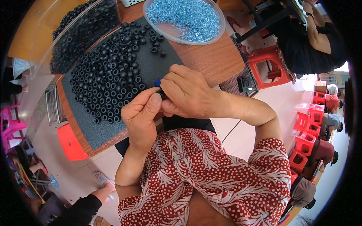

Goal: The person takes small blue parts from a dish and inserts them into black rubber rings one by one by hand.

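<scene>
Piece (162, 93), black, mostly hidden: direction, long axis unclear | left hand (141, 115) pinched on it | right hand (189, 94) curled, hold unclear

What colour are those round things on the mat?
The round things are black, best seen in the head view.

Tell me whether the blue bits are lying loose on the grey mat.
No, the blue bits lie in a round clear container, while black rings lie on the grey mat.

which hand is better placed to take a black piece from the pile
Probably the left hand: it is beside the pile of hollow black pieces, while the right hand lies farther off. Both look occupied.
</scene>
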